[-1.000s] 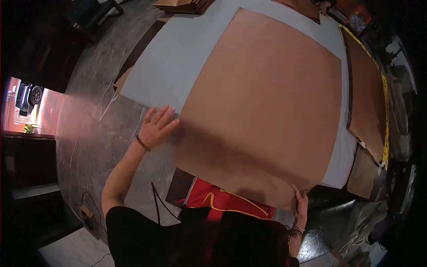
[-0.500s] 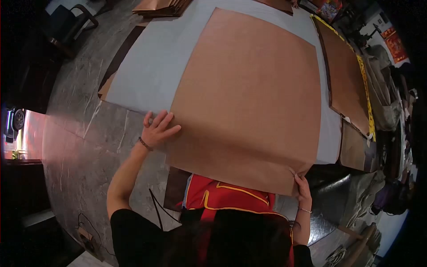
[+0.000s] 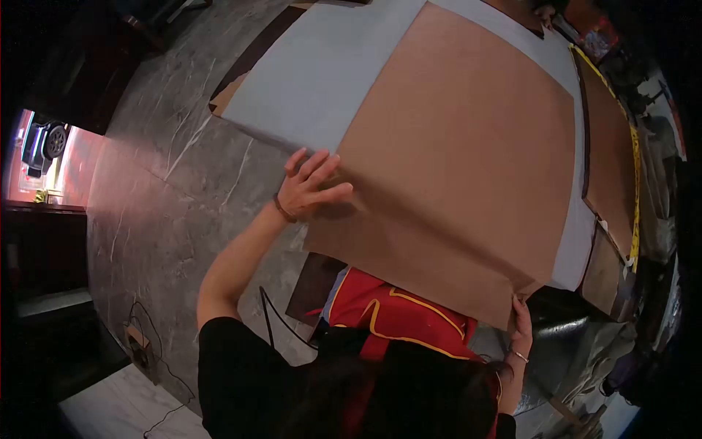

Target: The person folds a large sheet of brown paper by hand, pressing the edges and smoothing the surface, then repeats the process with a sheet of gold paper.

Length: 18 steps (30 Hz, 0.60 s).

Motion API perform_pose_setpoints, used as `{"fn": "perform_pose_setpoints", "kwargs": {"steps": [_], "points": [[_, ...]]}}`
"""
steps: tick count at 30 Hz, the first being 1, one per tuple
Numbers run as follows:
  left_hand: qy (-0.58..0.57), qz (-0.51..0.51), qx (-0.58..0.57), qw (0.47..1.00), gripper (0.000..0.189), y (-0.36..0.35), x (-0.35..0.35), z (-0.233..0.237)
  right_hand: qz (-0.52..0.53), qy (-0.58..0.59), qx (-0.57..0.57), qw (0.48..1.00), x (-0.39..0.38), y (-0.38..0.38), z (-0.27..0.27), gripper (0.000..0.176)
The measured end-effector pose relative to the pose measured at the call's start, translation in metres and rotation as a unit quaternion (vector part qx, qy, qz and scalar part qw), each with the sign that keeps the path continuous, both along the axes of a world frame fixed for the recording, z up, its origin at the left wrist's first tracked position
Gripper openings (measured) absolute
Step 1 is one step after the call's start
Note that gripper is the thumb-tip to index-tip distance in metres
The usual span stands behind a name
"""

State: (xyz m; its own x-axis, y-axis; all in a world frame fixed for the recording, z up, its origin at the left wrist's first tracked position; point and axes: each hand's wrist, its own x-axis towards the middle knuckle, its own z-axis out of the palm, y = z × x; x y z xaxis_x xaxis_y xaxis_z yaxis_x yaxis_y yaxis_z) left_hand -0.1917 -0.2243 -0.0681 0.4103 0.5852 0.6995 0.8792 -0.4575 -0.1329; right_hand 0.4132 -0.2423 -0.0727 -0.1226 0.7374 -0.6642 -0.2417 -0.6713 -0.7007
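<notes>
A large brown sheet (image 3: 468, 132) lies over a table with a pale grey top (image 3: 322, 73). Its near part bends down over the table's front edge, in front of a red apron with yellow trim (image 3: 409, 314). My left hand (image 3: 314, 179), fingers spread, is at the sheet's left edge near the table edge; whether it touches the sheet is unclear. At the sheet's near right corner, my right hand (image 3: 521, 322) pinches the edge, with part of its fingers hidden behind the sheet.
More brown sheets with yellow tape (image 3: 610, 154) lie along the right side. Another person's hand (image 3: 545, 13) shows at the far edge. Black cables (image 3: 269, 314) hang beside the apron, and a small box with wires (image 3: 139, 344) stands on the grey floor (image 3: 168, 241).
The whole view has turned and shifted, so the table and sheet appear farther right. My left hand looks slightly raised off the sheet; my right hand still holds the corner.
</notes>
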Motion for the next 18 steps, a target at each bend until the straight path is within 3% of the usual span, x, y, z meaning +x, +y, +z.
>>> {"fn": "perform_pose_setpoints", "kwargs": {"steps": [5, 10, 12, 14, 18], "points": [[0.033, -0.067, 0.004, 0.997, 0.033, 0.000, 0.016, 0.035, -0.025, -0.003, 0.001, 1.000, -0.017, 0.004, 0.028, 0.057], [0.073, -0.142, -0.139, 0.977, 0.027, -0.001, 0.012, 0.054, -0.008, -0.038, -0.001, 0.999, -0.012, 0.002, 0.046, 0.057], [0.040, -0.177, -0.167, 0.969, 0.023, -0.001, 0.009, 0.068, -0.013, -0.035, -0.005, 0.999, -0.014, -0.002, 0.064, 0.058], [0.005, -0.162, -0.278, 0.947, 0.021, -0.003, 0.005, 0.089, 0.007, -0.048, -0.008, 0.999, -0.015, -0.007, 0.080, 0.058], [-0.041, -0.176, -0.325, 0.928, 0.022, 0.000, 0.001, 0.114, 0.009, -0.049, -0.006, 0.999, -0.013, -0.016, 0.104, 0.054]]}}
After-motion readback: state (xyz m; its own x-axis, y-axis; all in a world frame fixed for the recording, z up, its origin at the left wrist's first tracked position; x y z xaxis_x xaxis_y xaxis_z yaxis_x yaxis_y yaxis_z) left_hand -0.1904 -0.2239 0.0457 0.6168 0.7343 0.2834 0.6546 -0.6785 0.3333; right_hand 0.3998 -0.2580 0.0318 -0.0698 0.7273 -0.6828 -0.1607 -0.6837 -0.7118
